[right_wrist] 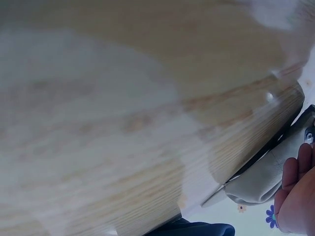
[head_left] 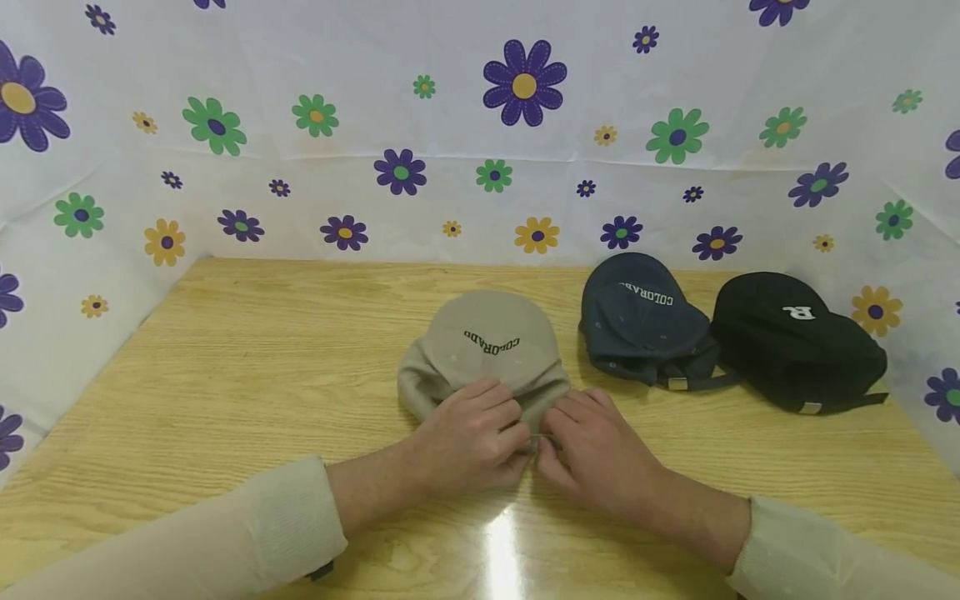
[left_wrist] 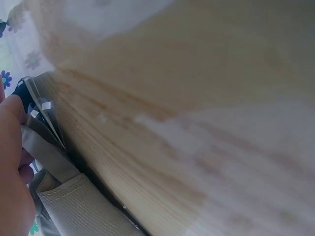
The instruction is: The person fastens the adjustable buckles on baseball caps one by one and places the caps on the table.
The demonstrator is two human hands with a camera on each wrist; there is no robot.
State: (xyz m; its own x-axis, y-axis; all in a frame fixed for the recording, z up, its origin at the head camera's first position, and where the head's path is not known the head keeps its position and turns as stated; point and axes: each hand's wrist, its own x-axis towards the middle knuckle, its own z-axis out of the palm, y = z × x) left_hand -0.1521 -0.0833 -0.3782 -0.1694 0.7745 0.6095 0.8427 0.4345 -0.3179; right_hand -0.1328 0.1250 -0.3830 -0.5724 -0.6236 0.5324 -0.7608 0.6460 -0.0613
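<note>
A beige cap (head_left: 491, 321) with dark COLORADO lettering sits on the table in the middle of the head view, its back edge toward me. My left hand (head_left: 472, 435) grips the cap's back strap with curled fingers. The beige strap (left_wrist: 51, 157) runs beside those fingers in the left wrist view. Close by on the right, my right hand (head_left: 592, 446) pinches the strap near its end. A small metal buckle (right_wrist: 309, 135) shows by the right fingertips in the right wrist view. The fingers hide most of the strap.
A navy COLORADO cap (head_left: 637, 321) and a black cap (head_left: 787, 350) with a white R stand side by side at the back right, their straps trailing on the wooden table (head_left: 262, 367). A flower-printed cloth (head_left: 315, 50) hangs behind and along both sides.
</note>
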